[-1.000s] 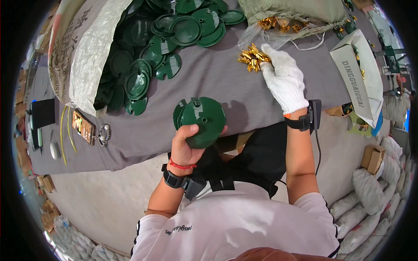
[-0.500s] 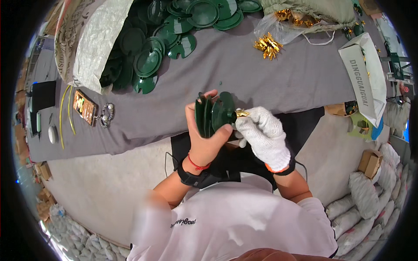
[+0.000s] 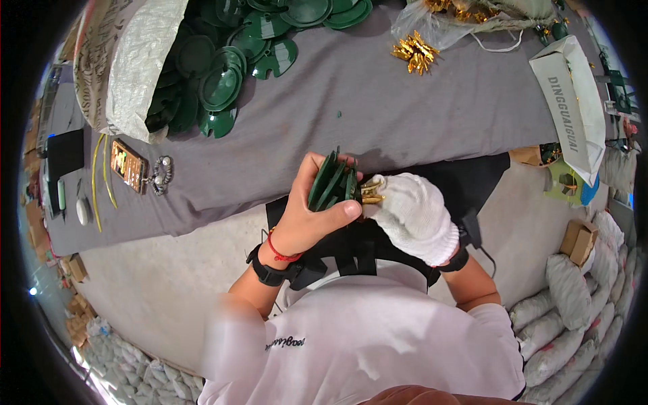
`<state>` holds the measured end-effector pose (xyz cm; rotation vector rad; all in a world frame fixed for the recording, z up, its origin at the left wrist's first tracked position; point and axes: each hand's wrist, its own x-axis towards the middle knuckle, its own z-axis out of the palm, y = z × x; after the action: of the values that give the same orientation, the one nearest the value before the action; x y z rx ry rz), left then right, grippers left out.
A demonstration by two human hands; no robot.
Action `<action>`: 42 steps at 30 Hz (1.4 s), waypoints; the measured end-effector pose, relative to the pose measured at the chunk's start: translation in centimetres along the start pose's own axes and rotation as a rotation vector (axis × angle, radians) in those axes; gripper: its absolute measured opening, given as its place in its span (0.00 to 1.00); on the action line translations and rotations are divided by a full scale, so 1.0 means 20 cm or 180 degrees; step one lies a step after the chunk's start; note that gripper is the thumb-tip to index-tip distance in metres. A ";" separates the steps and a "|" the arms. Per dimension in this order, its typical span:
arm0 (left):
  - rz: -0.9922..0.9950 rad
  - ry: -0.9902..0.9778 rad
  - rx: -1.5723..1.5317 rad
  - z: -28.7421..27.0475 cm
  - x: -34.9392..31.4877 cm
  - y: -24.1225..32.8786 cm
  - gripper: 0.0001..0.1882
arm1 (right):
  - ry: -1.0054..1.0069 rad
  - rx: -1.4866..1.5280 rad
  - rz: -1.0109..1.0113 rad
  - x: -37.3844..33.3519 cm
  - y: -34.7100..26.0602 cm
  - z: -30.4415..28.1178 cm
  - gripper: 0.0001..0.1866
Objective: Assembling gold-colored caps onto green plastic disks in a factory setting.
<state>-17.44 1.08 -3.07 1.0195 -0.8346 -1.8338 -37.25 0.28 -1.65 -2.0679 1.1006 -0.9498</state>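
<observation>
Small assembly workshop, cloth-covered workbench, heaped green plastic discs, stacked sacks

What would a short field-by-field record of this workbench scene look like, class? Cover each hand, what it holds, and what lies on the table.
left hand: bare, grips a green plastic disc held on edge
right hand: white glove, pinches a gold metal clip against the disc
table: grey cloth cover
far left of table: pile of green discs spilling from a woven sack
far right of table: loose gold clips
</observation>
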 end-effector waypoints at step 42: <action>0.0517 0.0585 -0.1398 0.07 0.06 -0.08 0.34 | -0.0365 0.1831 0.1184 -0.02 -0.02 0.11 0.23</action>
<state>-19.55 0.81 -4.20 0.7962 -0.3675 -1.6563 -35.59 1.22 -2.74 -1.3779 0.9639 -0.8254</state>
